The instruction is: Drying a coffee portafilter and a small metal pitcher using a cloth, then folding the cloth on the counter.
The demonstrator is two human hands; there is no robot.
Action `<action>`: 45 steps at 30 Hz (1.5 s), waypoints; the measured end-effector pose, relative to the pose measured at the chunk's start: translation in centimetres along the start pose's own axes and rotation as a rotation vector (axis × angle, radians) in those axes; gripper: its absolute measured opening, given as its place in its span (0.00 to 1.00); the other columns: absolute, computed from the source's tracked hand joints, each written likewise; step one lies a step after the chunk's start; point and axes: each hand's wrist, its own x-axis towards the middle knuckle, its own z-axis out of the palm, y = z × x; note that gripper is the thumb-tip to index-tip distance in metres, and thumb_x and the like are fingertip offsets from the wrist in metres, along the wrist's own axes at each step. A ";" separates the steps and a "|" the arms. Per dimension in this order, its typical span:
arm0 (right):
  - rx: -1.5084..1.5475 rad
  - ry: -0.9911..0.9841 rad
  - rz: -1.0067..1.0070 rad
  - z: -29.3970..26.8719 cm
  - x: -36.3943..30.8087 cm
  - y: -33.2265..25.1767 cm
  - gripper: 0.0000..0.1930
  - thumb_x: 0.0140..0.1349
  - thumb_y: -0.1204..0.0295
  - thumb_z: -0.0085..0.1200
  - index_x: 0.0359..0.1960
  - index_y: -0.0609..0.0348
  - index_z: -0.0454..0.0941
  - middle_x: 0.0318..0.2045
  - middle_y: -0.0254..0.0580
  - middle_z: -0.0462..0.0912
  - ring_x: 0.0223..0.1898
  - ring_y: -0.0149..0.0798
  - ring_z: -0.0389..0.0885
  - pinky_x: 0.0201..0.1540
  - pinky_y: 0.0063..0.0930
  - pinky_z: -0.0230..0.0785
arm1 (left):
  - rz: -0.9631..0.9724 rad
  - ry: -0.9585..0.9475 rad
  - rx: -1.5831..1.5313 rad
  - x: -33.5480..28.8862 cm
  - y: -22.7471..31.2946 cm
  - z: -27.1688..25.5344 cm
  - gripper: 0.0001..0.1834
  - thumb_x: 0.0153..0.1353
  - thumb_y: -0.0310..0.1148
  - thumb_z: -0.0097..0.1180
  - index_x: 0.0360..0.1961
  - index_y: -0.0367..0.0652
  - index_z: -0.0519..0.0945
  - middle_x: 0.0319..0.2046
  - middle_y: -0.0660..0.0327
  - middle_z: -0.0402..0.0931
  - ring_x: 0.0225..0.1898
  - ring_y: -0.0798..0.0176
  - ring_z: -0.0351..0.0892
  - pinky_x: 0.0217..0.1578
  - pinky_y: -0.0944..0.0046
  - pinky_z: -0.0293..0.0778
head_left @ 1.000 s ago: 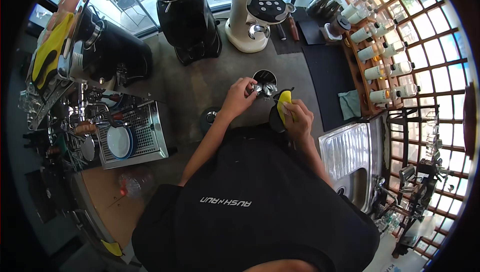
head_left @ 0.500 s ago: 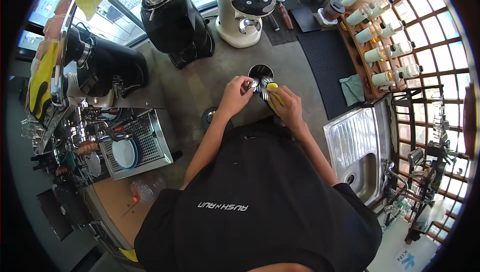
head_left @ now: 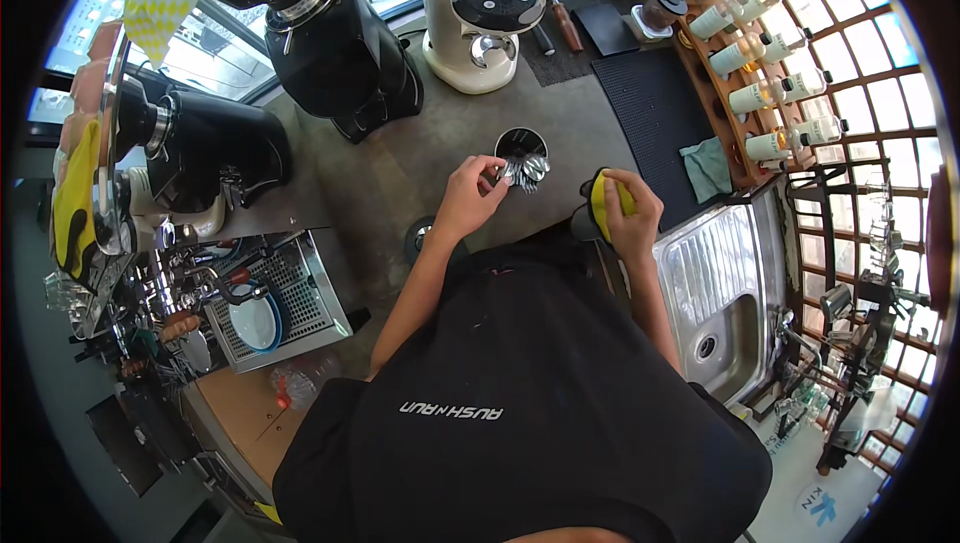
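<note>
Silvery cutlery (head_left: 530, 169) sits at the near side of a round container (head_left: 522, 132) on the worktop (head_left: 400, 163). The left hand (head_left: 471, 199) crowds the container's left edge, fingers bent; whether they pinch anything, I cannot tell. Rightward, the right hand's (head_left: 631, 221) fingers clamp a yellow cloth (head_left: 600, 208). Beyond stand black (head_left: 340, 48) and white (head_left: 470, 28) grinders; a black mat (head_left: 650, 113) and sink (head_left: 725, 348) flank the right.

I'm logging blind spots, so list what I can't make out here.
Head view, all of it:
Whether the left hand holds a utensil: its own fingers hide that.
The inner ends of the cutlery: lost in the dark inside of the container.
Part of the yellow cloth: covered by the right hand.
The top of the cream grinder: cut off by the upper edge.
</note>
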 end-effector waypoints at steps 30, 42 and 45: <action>-0.046 -0.654 0.026 6.0 -0.5 -0.6 0.24 0.68 0.62 0.71 0.64 0.49 0.86 0.40 0.56 0.90 0.40 0.63 0.88 0.47 0.50 0.80 | -0.086 0.003 -0.260 1.0 -2.6 -0.2 0.22 0.68 0.23 0.67 0.63 0.42 0.89 0.43 0.63 0.87 0.35 0.75 0.80 0.40 0.70 0.78; -0.104 -0.395 0.130 6.5 -1.9 1.3 0.37 0.69 0.55 0.71 0.75 0.54 0.71 0.33 0.57 0.88 0.36 0.63 0.88 0.40 0.55 0.78 | -0.035 0.055 -0.187 -0.3 -2.5 0.5 0.18 0.68 0.24 0.69 0.59 0.39 0.88 0.38 0.65 0.86 0.32 0.74 0.80 0.37 0.68 0.79; -0.179 -0.478 0.173 6.9 -1.8 1.8 0.36 0.69 0.53 0.70 0.74 0.53 0.74 0.37 0.58 0.90 0.41 0.65 0.89 0.44 0.57 0.80 | -0.046 0.120 -0.174 -0.5 -2.8 1.2 0.18 0.68 0.25 0.70 0.58 0.37 0.87 0.38 0.63 0.87 0.33 0.74 0.82 0.37 0.68 0.80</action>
